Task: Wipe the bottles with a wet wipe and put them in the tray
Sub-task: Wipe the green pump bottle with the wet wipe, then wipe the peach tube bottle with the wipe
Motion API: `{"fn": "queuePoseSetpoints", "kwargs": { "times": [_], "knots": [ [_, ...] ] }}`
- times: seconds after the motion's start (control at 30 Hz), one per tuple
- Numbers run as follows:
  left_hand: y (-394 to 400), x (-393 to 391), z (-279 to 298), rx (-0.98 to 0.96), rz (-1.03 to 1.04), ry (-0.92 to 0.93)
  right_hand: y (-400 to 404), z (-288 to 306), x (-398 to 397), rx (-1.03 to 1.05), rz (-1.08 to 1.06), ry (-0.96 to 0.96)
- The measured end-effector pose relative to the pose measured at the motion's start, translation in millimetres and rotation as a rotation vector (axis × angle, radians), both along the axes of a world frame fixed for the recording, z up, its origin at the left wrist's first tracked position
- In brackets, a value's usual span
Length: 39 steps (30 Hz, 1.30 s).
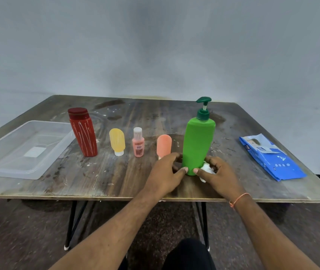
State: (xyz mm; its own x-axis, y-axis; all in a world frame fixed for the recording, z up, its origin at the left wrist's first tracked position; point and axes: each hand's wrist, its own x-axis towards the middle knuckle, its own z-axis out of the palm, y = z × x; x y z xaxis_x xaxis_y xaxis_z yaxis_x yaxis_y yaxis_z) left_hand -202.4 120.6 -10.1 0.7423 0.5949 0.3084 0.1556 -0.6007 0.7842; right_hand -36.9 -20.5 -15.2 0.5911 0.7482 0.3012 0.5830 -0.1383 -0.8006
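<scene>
The green pump bottle (pixel 198 145) stood upright near the front edge of the tabletop (pixel 174 112), framed at its base by both hands. The left hand (pixel 165 174) curled round the bottle's lower left side, thumb on the front, apparently to steady it. The right hand (pixel 216 174) clutched a crumpled white wet wipe (pixel 207 168) against the lower right side, likely placed to rub the plastic. Just behind the left hand stood a peach tube (pixel 164 145), then a small pink bottle (pixel 138 144), a yellow tube (pixel 117 142) and a red bottle (pixel 83 133) in a row. The clear plastic tray (pixel 9 168) waited far left, holding no bottles; the blue wipes pack (pixel 272 156) lay far right.
</scene>
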Motion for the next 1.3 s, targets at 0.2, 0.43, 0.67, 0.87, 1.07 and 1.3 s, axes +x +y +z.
{"fn": "queuePoseSetpoints", "kwargs": {
  "times": [0.2, 0.43, 0.67, 0.87, 1.07, 1.3],
  "knots": [
    [-5.9, 23.7, -0.9, 0.003, 0.145, 0.005, 10.4, -1.8, 21.3, -0.030, -0.023, -0.061],
    [-1.1, 30.1, -4.1, -0.031, 0.219, -0.035, 25.6, 2.6, 27.7, -0.075, -0.004, -0.130],
    [-1.8, 28.6, -2.2, -0.010, 0.222, -0.011, 26.8, 3.5, 27.1, -0.111, -0.032, -0.155],
    [-3.9, 22.8, 6.3, 0.049, 0.172, 0.092, 27.7, 7.6, 19.5, -0.103, -0.096, -0.195],
    [-7.3, 3.3, 5.0, -0.117, 0.241, -0.006, 19.1, 12.7, 8.3, -0.077, -0.143, -0.083],
    [-10.9, -28.2, 3.4, -0.346, 0.414, -0.192, 6.5, 9.8, 0.8, 0.054, -0.165, 0.158]
  ]
}}
